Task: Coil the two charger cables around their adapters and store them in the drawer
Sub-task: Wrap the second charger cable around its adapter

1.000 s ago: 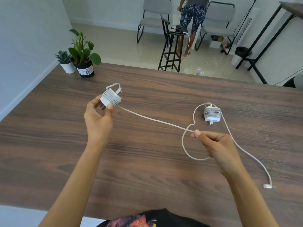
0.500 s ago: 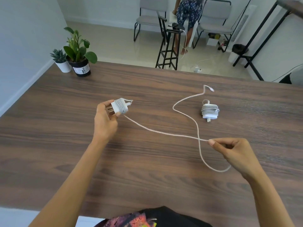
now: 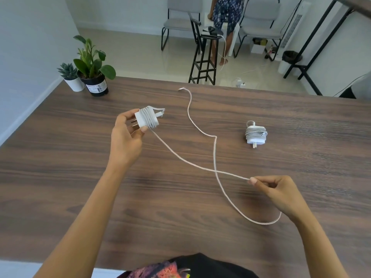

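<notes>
Two boxy white adapters (image 3: 146,119) (image 3: 255,135), cable-wound.

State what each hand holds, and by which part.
Left hand grips the partly wound adapter by its plug end; right hand pinches its loose cable mid-length.

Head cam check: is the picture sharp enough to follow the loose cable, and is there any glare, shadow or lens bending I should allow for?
Head view: the loose cable is sharp along its whole run; soft, even light, only faint shadows under the left hand and right hand; no glare on the table, some sheen on the floor beyond; wide-angle bending curves the table's far edge and tilts the walls.
</notes>
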`<state>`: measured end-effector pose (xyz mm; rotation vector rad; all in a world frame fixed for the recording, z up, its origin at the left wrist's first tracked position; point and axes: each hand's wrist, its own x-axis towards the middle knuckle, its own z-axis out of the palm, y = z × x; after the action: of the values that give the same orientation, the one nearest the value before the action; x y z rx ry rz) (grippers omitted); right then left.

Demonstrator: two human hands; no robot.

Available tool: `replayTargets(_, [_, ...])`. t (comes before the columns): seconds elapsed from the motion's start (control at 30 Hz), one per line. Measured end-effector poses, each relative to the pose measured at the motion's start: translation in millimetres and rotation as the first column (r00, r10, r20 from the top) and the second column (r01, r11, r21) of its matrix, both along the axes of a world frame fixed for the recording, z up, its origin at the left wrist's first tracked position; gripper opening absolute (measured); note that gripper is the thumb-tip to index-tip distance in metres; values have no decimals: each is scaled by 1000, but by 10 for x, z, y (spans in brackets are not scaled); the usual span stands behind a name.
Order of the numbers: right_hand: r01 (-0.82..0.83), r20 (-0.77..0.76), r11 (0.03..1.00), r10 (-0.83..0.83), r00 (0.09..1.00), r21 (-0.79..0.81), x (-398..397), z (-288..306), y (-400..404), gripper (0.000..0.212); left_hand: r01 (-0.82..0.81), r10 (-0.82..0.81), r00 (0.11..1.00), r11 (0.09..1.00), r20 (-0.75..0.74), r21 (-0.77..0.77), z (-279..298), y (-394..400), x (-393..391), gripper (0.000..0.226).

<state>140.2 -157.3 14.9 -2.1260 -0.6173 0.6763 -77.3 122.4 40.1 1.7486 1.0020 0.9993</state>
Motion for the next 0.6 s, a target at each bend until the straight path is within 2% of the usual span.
replayTargets(0.27, [-104, 46, 994, 106, 993, -44, -92, -48, 183, 7, 139, -132, 983, 989, 125, -51, 191, -325, 92, 42])
replayTargets(0.47, [-160, 164, 981, 176, 971, -109, -140, -145, 324, 3, 246, -226, 951, 967, 210, -74, 343, -527, 219, 42])
replayTargets(0.6, [-180, 203, 971, 210, 956, -157, -190, -182, 384, 16, 261, -237, 949, 960, 207, -100, 312, -592, 283, 42])
